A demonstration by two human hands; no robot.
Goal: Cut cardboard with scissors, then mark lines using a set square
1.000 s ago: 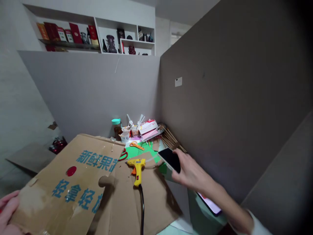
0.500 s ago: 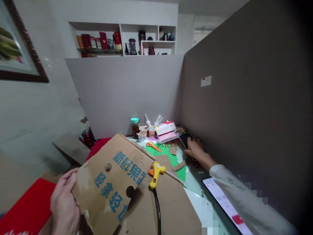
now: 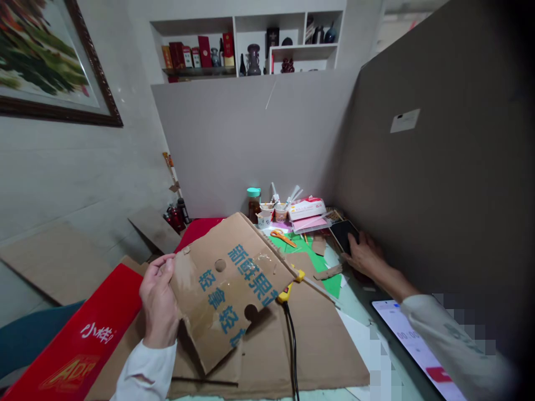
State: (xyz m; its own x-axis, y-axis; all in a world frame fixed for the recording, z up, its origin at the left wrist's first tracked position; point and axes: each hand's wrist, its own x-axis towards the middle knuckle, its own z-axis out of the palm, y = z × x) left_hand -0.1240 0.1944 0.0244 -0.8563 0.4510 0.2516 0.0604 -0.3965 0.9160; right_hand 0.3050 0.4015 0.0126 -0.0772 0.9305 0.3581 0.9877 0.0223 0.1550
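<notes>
**Now: cardboard held at left, phone touched at the far right corner**

Closely hemmed on two sides, the work surface is bounded by a grey partition (image 3: pixel 259 139) at the back and a second grey panel (image 3: pixel 438 184) along the right; open room is left only toward the near left, where a red box (image 3: pixel 79 340) lies.

The glue gun (image 3: pixel 287 289) is mostly hidden under the edge of the cardboard piece (image 3: pixel 228 284), so that only its yellow tip and black cord are seen. Part of the right sleeve is blurred, and the lit phone (image 3: pixel 413 345) beside it is cut off at the frame's bottom.

The cardboard piece is brown, printed with blue characters, punched with two round holes and torn along its lower edge. It is gripped at its left edge by the left hand (image 3: pixel 159 303), thumb on top, and held tilted above a larger flat cardboard sheet (image 3: pixel 321 345). The right hand (image 3: pixel 368 257) is laid with fingers spread on a dark phone (image 3: pixel 343 233) by the right panel, near orange scissors (image 3: pixel 282 237).
</notes>
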